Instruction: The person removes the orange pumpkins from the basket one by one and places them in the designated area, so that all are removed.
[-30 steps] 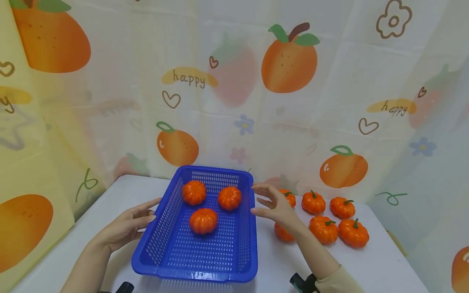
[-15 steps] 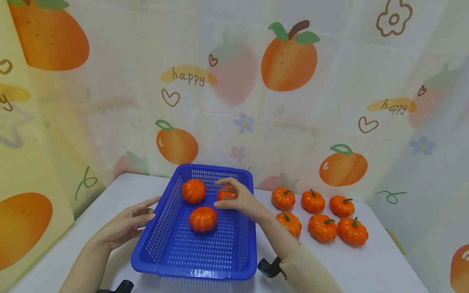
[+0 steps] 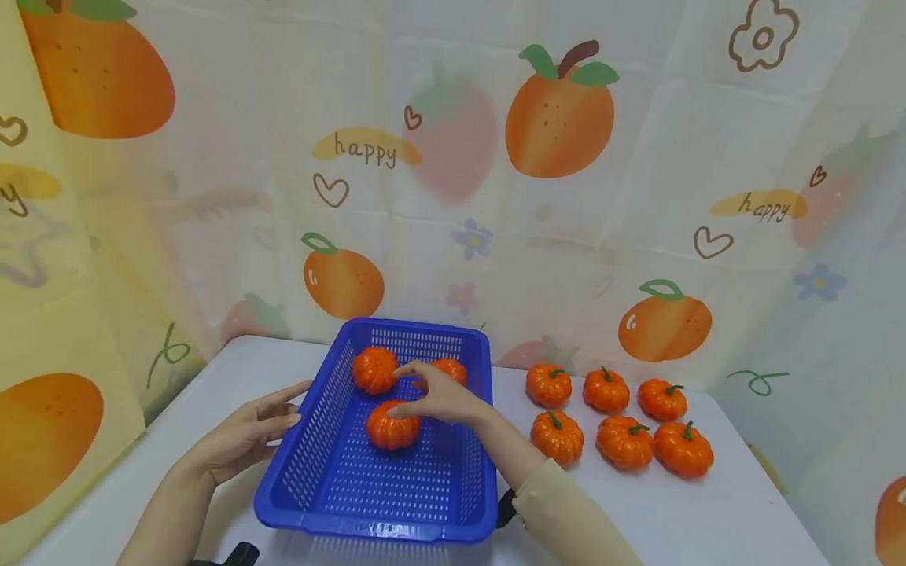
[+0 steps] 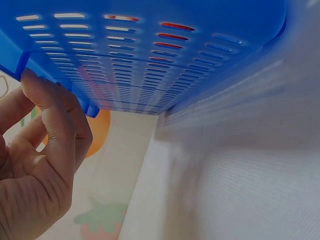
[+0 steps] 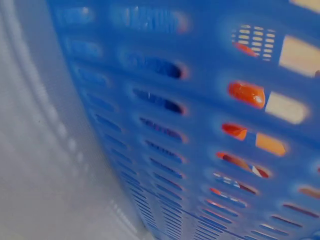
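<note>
A blue plastic basket (image 3: pixel 375 528) stands on the table with three orange toy pumpkins in it: a back-left pumpkin (image 3: pixel 375 369), a front pumpkin (image 3: pixel 392 431) and a back-right pumpkin (image 3: pixel 454 370). My right hand (image 3: pixel 446 397) reaches in over the right rim, thumb and fingers apart. Its thumb tip overlaps the front pumpkin, its forefinger comes near the back-left one, and it partly covers the back-right one; contact is unclear. My left hand (image 3: pixel 244 432) touches the basket's left rim with thumb and fingertips, also visible beside the rim in the left wrist view. The basket wall hides my right hand in its wrist view.
Right of the basket, several more orange pumpkins with green stems, one of them a near pumpkin (image 3: pixel 557 438), lie in two rows on the white table (image 3: pixel 623 519). Behind hangs a fruit-printed cloth (image 3: pixel 453 236).
My right hand has moved from outside the basket's right rim, over the back-right pumpkin, then farther left towards the front and back-left pumpkins. The left hand and basket stay put.
</note>
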